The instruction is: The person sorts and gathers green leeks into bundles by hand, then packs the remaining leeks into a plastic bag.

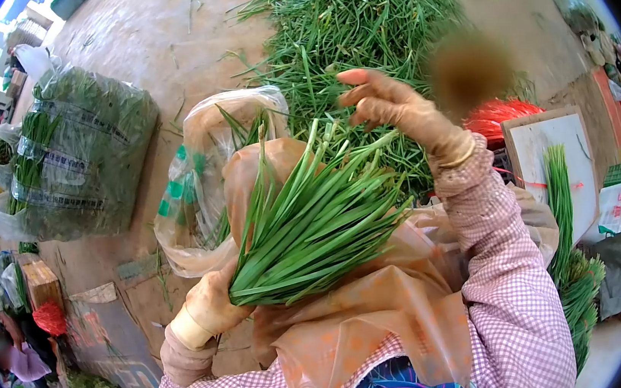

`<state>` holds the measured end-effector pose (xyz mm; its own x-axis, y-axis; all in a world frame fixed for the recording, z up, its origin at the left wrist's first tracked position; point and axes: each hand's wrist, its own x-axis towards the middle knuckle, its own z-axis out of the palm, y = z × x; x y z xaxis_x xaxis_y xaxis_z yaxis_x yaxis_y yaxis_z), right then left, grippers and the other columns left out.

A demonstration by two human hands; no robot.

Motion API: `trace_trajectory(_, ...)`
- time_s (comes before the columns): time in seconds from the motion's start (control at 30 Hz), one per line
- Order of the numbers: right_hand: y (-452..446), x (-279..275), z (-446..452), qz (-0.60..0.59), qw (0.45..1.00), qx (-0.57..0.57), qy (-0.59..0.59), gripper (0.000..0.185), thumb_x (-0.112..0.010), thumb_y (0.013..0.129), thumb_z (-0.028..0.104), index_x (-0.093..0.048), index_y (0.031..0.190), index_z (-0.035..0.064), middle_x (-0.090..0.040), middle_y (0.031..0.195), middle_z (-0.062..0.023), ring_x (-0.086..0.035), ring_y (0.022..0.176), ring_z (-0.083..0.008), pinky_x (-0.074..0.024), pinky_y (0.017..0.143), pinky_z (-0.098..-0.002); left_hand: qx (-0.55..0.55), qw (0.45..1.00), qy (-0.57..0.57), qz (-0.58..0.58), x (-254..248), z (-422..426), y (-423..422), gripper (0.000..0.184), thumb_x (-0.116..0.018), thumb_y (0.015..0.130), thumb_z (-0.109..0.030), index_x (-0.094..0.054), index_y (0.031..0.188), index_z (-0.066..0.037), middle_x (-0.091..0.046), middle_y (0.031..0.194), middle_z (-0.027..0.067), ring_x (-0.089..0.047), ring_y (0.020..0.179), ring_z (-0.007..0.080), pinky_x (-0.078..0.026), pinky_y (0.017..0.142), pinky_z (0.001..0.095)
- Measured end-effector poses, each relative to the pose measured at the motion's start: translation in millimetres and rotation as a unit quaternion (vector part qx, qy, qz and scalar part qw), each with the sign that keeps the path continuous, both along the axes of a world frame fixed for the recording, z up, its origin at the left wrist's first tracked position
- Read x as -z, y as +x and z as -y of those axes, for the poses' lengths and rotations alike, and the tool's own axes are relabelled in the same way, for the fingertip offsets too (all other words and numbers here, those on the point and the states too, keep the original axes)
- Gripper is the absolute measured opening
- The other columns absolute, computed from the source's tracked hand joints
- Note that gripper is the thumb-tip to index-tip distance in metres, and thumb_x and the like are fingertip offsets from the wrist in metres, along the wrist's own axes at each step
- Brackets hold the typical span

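The left hand [214,300] is closed firmly around one end of a bundle of garlic chives [318,227], which lies slantwise over the lap, its free end fanning toward the upper right. The right hand [398,107] is raised beyond that fanned end, fingers parted and loosely curled, at the near edge of a loose heap of chives [367,15] spread over the floor [154,28]. A translucent tan plastic apron [372,298] covers the lap, and the worker's sleeves [499,222] are pink-and-white checked.

Beyond the left hand, an open clear plastic bag [181,235] (marked with green squares) holds some greens. Farther left stands a large clear plastic sack [104,160] packed with greens and printed with dark lettering. On the right, a bunch of red ties [490,121] sits beside a wood-edged white board [542,141], and an upright bundle of greens [560,204] stands in front of that board.
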<state>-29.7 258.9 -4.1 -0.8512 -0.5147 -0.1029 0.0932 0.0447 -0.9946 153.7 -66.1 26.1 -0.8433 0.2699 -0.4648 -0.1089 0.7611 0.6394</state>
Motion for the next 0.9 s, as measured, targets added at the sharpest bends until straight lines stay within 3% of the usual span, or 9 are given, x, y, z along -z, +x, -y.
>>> trace_trajectory(0.17,2.5,29.7,17.4,0.057,0.986,-0.155,-0.012,0.032,-0.065,0.087,0.03,-0.065,0.111,0.0087,-0.067,0.093,-0.0004,-0.057,0.084,-0.0082,-0.0472,0.077,-0.0269,-0.011,0.998,0.053,0.027,10.9,7.3,2.2,0.076,-0.075,0.07,-0.011,-0.042,0.138,-0.009,-0.065,0.11,0.0193,-0.063,0.106,0.0299,-0.05,0.086,0.0355)
trace_trajectory(0.23,3.8,20.9,16.1,0.133,0.982,0.09,0.104,0.022,-0.065,0.089,0.028,-0.068,0.102,0.0094,-0.065,0.082,0.0031,-0.057,0.073,-0.0069,-0.0451,0.061,-0.0244,0.012,0.996,0.092,0.004,18.3,14.1,4.8,0.083,-0.078,0.068,-0.01,-0.039,0.14,-0.008,-0.06,0.123,0.0171,-0.057,0.116,0.0274,-0.047,0.094,0.0341)
trace_trajectory(0.3,-25.1,61.4,-15.7,0.166,0.97,0.087,-0.152,0.014,-0.066,0.087,0.025,-0.067,0.09,0.0113,-0.048,0.06,0.0063,-0.04,0.051,-0.0045,-0.0312,0.041,-0.021,-0.002,0.996,0.092,0.019,14.7,12.1,2.1,0.073,-0.077,0.07,-0.009,-0.044,0.135,-0.004,-0.061,0.121,0.0159,-0.058,0.113,0.0244,-0.046,0.094,0.0332)
trace_trajectory(0.47,-27.7,54.4,-13.8,0.137,0.959,0.146,-0.202,0.029,-0.064,0.088,0.024,-0.06,0.11,0.0069,-0.066,0.088,-0.0041,-0.057,0.068,-0.0104,-0.048,0.06,-0.0256,-0.03,0.99,0.133,0.03,21.1,12.8,-2.2,0.064,-0.077,0.072,-0.007,-0.05,0.13,0.0,-0.061,0.122,0.0133,-0.057,0.112,0.0185,-0.045,0.094,0.0319)
trace_trajectory(0.53,-12.1,31.9,12.0,0.099,0.981,-0.051,-0.16,0.065,-0.065,0.086,0.04,-0.042,0.137,0.0065,-0.061,0.117,-0.0123,-0.061,0.086,-0.0145,-0.0536,0.071,-0.0273,-0.01,0.985,0.166,0.051,20.2,12.9,-6.4,0.064,-0.076,0.072,-0.005,-0.05,0.13,0.0,-0.06,0.123,0.0124,-0.055,0.114,0.0176,-0.043,0.096,0.0315)
trace_trajectory(0.67,-14.4,40.2,36.0,0.162,0.926,-0.267,-0.212,0.041,-0.061,0.09,0.021,-0.053,0.125,-0.0003,-0.063,0.112,-0.0139,-0.061,0.082,-0.0136,-0.0499,0.078,-0.0271,0.036,0.987,0.148,0.045,21.3,14.7,-8.8,0.08,-0.078,0.068,-0.006,-0.041,0.138,-0.003,-0.056,0.129,0.0152,-0.052,0.12,0.0221,-0.042,0.1,0.0334)
trace_trajectory(0.73,-13.5,32.4,32.3,0.119,0.977,-0.157,-0.077,0.027,-0.06,0.091,0.019,-0.062,0.108,-0.0016,-0.066,0.087,-0.0071,-0.056,0.066,-0.0105,-0.0468,0.061,-0.0227,0.032,0.984,0.167,0.044,23.4,18.2,-6.8,0.077,-0.078,0.069,-0.004,-0.042,0.137,-0.002,-0.056,0.128,0.0149,-0.052,0.12,0.0219,-0.042,0.1,0.0335)
trace_trajectory(0.8,-20.8,42.7,13.0,0.161,0.963,-0.11,-0.183,0.014,-0.06,0.088,0.015,-0.063,0.092,0.0015,-0.045,0.055,0.0053,-0.038,0.043,-0.0055,-0.0226,0.039,-0.0201,0.022,0.972,0.233,0.0,28.8,15.5,-6.3,0.069,-0.076,0.07,-0.001,-0.048,0.132,0.0,-0.059,0.124,0.0118,-0.054,0.115,0.0198,-0.042,0.099,0.0331)
trace_trajectory(0.9,-37.8,75.8,-42.5,0.132,0.909,-0.018,-0.396,0.02,-0.06,0.089,0.025,-0.061,0.097,0.0074,-0.049,0.066,0.003,-0.045,0.051,-0.0071,-0.0362,0.043,-0.0213,-0.065,0.957,0.259,0.115,32.1,17.4,1.9,0.064,-0.077,0.068,0.0,-0.052,0.127,0.001,-0.061,0.12,0.0087,-0.055,0.111,0.0173,-0.043,0.097,0.0321)
